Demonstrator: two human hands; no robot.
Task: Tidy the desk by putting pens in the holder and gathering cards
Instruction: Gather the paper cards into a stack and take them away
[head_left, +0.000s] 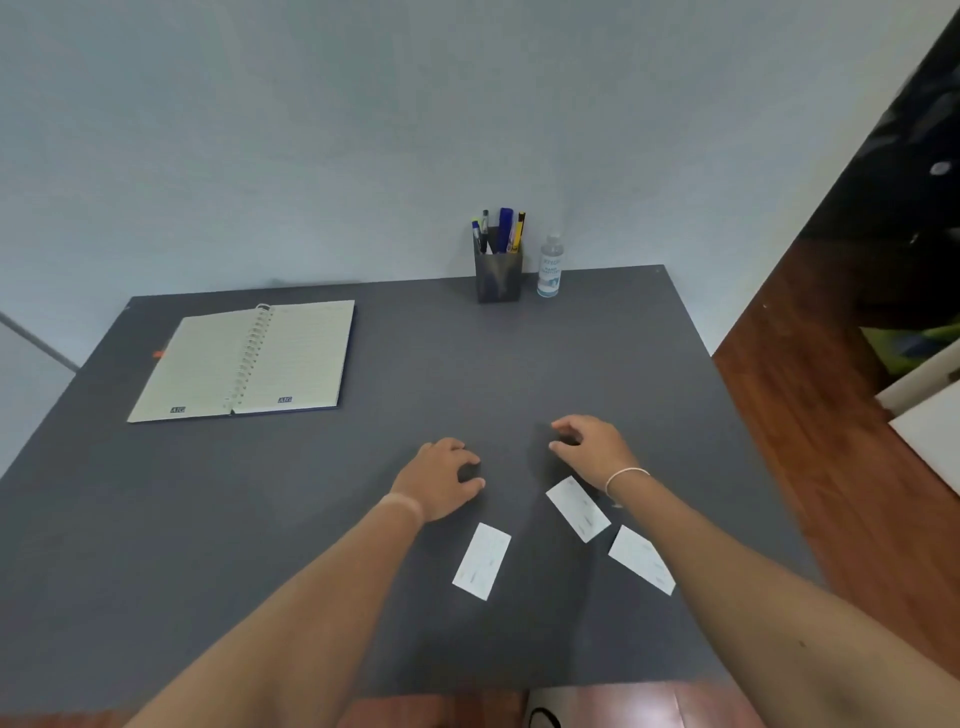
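Note:
A dark square pen holder (498, 276) stands at the desk's far edge with several pens (498, 231) upright in it. Three white cards lie near the front of the grey desk (363, 493): one (482, 561) below my left hand, one (577, 508) under my right wrist, one (641, 559) partly hidden by my right forearm. My left hand (441, 480) hovers over the desk with loosely curled fingers and holds nothing. My right hand (589, 446) is likewise loosely curled and holds nothing, just beyond the middle card.
An open spiral notebook (244, 361) lies at the back left. A clear sanitizer bottle (550, 267) stands right of the holder. The wall runs behind the desk; wooden floor (831, 441) and dark furniture lie to the right.

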